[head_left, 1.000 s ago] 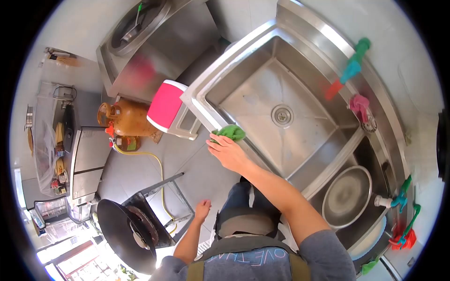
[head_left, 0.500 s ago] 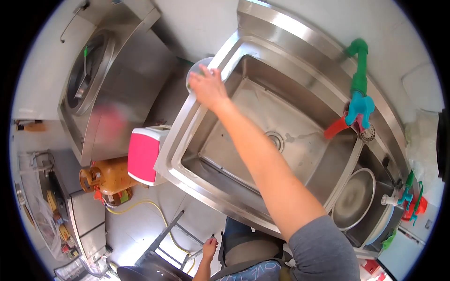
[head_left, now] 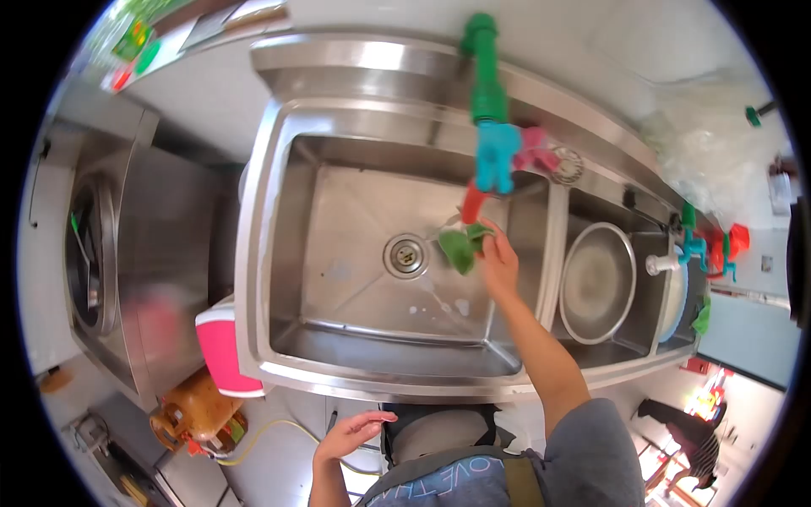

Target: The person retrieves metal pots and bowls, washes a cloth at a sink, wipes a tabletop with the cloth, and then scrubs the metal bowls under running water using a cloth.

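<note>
"Beside the drain [head_left: 406, 256], on its right, which item is located?"

"Green cloth [head_left: 459, 251]. It lies between the drain and the right hand [head_left: 500, 264]. The fingers pinch its upper right part; the remainder extends toward the drain."

"Specify the long axis."

"Inclined, from the fingertips leftward and toward the person's side of the drain. Folds make this approximate. Contact with the basin floor [head_left: 355, 228] cannot be determined."

"Which hand is nearer to the drain?"

"Right hand. The left hand [head_left: 355, 431] is on the person's side of the drain, outside the front rim [head_left: 380, 384], with fingers extended and slightly parted. No item is visible in it."

"List adjacent references."

"Red spout [head_left: 473, 205]: beyond and right of the drain, near the cloth. Metal bowl [head_left: 598, 283]: farther right of the drain, in the second basin [head_left: 625, 348]."
</note>
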The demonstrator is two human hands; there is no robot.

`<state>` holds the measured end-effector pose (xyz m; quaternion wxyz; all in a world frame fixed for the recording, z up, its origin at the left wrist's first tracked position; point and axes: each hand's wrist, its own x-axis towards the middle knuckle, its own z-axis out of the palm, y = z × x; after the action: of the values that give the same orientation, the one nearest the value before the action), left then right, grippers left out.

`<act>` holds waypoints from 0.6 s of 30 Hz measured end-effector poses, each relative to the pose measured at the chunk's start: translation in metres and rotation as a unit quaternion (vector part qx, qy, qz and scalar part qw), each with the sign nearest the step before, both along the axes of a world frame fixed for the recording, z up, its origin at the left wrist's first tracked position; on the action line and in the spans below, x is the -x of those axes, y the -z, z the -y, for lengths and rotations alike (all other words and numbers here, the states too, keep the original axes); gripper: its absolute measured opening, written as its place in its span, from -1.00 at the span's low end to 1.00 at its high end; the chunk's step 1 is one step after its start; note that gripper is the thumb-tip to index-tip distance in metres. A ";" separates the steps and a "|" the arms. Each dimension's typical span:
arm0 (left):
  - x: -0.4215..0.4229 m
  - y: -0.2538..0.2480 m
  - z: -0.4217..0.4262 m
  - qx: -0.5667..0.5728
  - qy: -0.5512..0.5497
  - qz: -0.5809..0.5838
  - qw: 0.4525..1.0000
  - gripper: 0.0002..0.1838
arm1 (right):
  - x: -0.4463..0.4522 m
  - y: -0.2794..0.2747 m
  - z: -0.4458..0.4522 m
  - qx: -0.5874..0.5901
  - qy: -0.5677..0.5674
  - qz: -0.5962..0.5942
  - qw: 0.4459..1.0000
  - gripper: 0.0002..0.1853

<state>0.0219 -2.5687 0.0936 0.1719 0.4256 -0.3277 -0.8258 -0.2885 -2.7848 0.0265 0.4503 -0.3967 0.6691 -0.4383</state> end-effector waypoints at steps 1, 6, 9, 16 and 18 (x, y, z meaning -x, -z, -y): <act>0.011 -0.003 0.021 0.045 0.037 -0.038 0.998 -0.64 | 0.028 -0.017 -0.016 0.007 0.026 0.013 1.000 -0.71; 0.133 -0.027 0.097 0.085 0.110 -0.191 0.972 -0.59 | 0.163 -0.069 -0.079 0.078 0.199 0.092 0.973 -0.76; 0.231 -0.040 0.111 0.072 0.155 -0.208 0.963 -0.56 | 0.250 -0.050 -0.113 0.083 0.271 0.083 0.955 -0.80; 0.459 0.020 0.096 -0.059 0.106 -0.058 0.991 -0.55 | 0.438 0.074 -0.172 -0.207 0.119 -0.199 0.950 -0.54; 0.513 0.049 0.097 -0.038 0.085 0.054 0.994 -0.52 | 0.450 0.093 -0.177 -0.160 0.200 -0.311 0.915 -0.55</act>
<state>-0.4916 -2.6657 0.0443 0.0675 0.4462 -0.3397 -0.8252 -0.7384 -2.6076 -0.0662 0.1799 -0.2940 0.9018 -0.2607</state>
